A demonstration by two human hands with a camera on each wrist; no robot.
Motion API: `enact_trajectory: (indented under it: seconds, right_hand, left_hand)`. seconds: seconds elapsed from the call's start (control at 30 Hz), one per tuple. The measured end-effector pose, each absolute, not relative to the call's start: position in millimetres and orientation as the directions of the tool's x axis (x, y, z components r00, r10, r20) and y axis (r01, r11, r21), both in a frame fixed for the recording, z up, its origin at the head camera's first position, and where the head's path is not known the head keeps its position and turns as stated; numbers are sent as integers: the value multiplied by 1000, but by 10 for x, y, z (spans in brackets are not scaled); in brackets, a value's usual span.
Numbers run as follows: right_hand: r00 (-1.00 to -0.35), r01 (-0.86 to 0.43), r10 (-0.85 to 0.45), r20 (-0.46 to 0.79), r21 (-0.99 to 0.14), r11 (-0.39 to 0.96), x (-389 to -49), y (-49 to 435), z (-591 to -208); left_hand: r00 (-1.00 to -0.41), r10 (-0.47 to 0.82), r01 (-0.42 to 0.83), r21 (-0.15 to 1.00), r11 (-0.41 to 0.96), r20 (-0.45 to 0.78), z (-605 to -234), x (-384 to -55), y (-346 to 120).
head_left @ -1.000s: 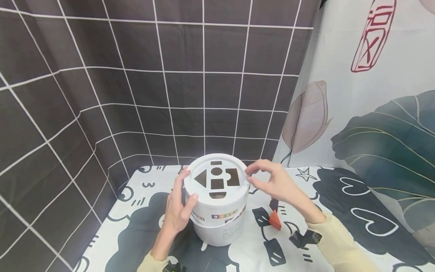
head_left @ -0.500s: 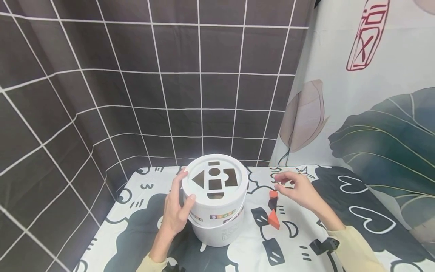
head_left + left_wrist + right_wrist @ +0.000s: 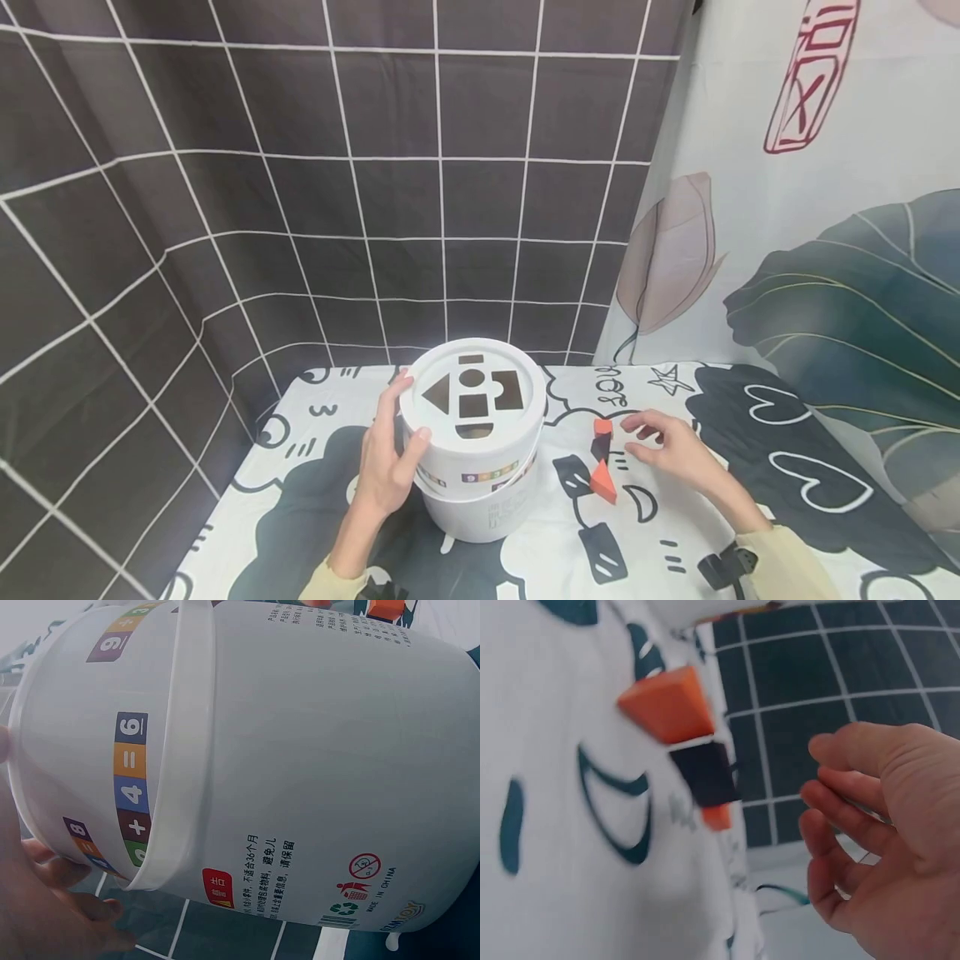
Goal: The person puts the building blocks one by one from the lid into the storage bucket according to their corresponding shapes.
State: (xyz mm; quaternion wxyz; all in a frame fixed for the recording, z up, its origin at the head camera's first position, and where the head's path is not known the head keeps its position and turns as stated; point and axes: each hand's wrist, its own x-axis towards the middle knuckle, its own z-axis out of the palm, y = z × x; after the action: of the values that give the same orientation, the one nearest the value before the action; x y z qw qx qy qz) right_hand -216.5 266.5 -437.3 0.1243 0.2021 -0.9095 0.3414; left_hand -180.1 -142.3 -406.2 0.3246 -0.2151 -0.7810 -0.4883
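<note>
A white toy bucket (image 3: 480, 500) stands upright, its white lid (image 3: 447, 429) cut with shaped holes, including a triangle, a circle and a square. My left hand (image 3: 386, 462) holds the lid's left rim, thumb at the front and fingers along the side. To the right of the bucket lie an orange wedge-shaped block (image 3: 603, 485), a dark block (image 3: 601, 448) and a small orange block (image 3: 602, 426) in a row. Just right of these blocks hovers my right hand (image 3: 671, 450), fingers loosely bent, thumb and fingertips apart, holding nothing.
A white cloth with black cartoon drawings (image 3: 555, 550) covers the table. Behind it hangs a dark gridded curtain (image 3: 390, 208); a leaf-patterned white one (image 3: 720, 125) hangs at the right. The bucket's handle (image 3: 187, 750) lies down against its side.
My right hand has moved away from the lid's right edge, to the right and then down beside the blocks. The small orange block came into sight. My left hand stays on the bucket.
</note>
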Motion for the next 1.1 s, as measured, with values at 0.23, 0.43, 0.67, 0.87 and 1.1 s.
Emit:
enact_trajectory:
  seconds: [0.23, 0.43, 0.67, 0.87, 1.1]
  right_hand:
    - [-920, -381, -216, 327, -611, 694, -2336, 2731, -4638]
    - [-935, -346, -199, 295, -629, 696, -2474, 2748, -4769]
    - [-945, -321, -185, 271, -642, 697, -2575, 2739, -4851]
    - [-967, -253, -159, 201, -661, 707, -2613, 2708, -4872]
    - [-980, -197, -135, 145, -660, 725, -2665, 2675, -4901]
  left_hand:
    - [-696, 15, 653, 623, 432, 718, -4071, -1780, -1427]
    - [-686, 16, 662, 615, 429, 727, -4067, -1787, -1420]
    - [-685, 19, 664, 613, 428, 728, -4064, -1807, -1420]
    - [-686, 17, 662, 614, 431, 728, -4071, -1811, -1422]
    - [-690, 19, 660, 617, 428, 724, -4074, -1809, -1429]
